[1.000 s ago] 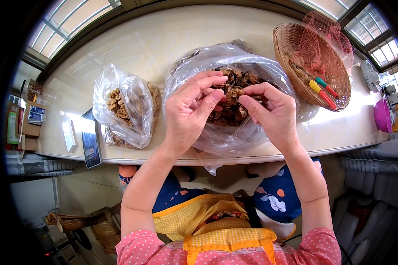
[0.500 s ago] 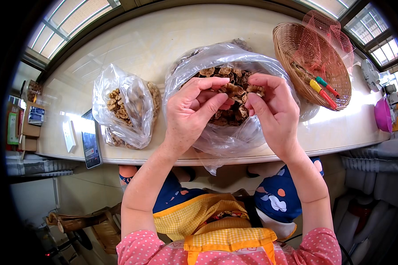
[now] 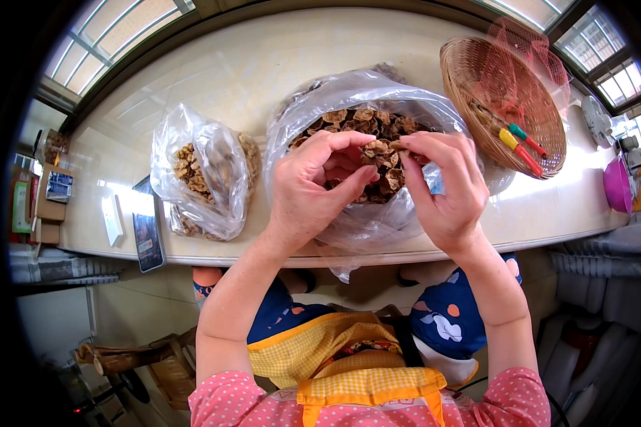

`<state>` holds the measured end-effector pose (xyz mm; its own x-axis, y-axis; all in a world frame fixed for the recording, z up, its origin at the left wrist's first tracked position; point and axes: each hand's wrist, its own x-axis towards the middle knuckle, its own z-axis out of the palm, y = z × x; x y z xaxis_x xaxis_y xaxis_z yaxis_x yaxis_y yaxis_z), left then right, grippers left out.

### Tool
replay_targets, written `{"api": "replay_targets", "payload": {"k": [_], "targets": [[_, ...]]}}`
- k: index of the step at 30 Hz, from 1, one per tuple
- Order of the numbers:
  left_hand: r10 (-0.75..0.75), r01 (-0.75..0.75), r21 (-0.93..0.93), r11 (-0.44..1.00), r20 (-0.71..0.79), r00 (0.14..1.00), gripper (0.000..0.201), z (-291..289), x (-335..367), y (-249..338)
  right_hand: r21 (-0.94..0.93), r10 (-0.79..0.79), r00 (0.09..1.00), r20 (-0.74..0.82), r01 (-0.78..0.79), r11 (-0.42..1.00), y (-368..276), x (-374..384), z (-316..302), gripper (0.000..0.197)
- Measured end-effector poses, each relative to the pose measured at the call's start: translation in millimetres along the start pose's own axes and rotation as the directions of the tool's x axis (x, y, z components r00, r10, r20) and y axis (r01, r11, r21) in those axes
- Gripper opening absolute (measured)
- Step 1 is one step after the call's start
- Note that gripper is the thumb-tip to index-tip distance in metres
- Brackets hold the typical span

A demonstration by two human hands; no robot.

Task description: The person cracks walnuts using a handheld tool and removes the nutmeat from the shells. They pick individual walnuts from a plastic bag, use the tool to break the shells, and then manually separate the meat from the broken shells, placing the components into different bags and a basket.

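Note:
Above a large clear plastic bag of brown, shell-like walnut pieces, both my hands meet at their fingertips. My left hand has a walnut piece between thumb and index finger, its other fingers curled behind. My right hand pinches a small brown bit of walnut at the right side of that piece. Whether the two bits are still joined, I cannot make out. To the left stands a smaller clear bag with lighter walnut kernels in it.
A wicker basket at the right holds red netting and tools with red, yellow and green handles. A phone lies at the table's front left, beside a white block. A purple bowl is far right.
The walnut piece has turned between my fingers. My right hand has shifted slightly right and its fingers have closed into a pinch on the small bit.

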<state>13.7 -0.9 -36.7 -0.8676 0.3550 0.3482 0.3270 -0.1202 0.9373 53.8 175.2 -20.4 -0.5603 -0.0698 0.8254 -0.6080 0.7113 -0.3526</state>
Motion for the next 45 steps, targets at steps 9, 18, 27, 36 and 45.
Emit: {"api": "replay_targets", "payload": {"k": [9,18,27,36,45], "targets": [[-0.06,0.057,0.045,0.997,0.078,0.995,0.032,-1.2,-1.9,4.4,-0.107,-0.069,0.998,-0.009,0.068,0.992,-1.9,4.2,-4.9,0.031],[0.058,-0.063,0.087,0.994,0.063,0.996,0.031,-0.3,-0.9,-2.0,-0.052,-0.053,0.999,0.013,0.054,0.997,-3.0,0.9,1.6,0.032],[-0.049,0.048,-0.018,0.999,-0.058,0.997,0.025,-0.2,-0.1,1.2,-0.05,0.008,1.0,-0.018,-0.009,0.999,-1.8,3.0,-1.5,0.031],[0.284,-0.273,0.17,0.947,-0.045,0.958,0.027,0.1,2.3,-2.2,-0.08,0.017,0.998,0.057,-0.013,0.997,-2.0,1.7,-0.9,0.028],[0.066,-0.063,0.092,0.994,-0.033,0.997,0.021,-0.3,-1.5,4.7,0.262,0.396,0.897,0.197,-0.438,0.86,-8.8,-1.2,-3.7,0.027]]}}
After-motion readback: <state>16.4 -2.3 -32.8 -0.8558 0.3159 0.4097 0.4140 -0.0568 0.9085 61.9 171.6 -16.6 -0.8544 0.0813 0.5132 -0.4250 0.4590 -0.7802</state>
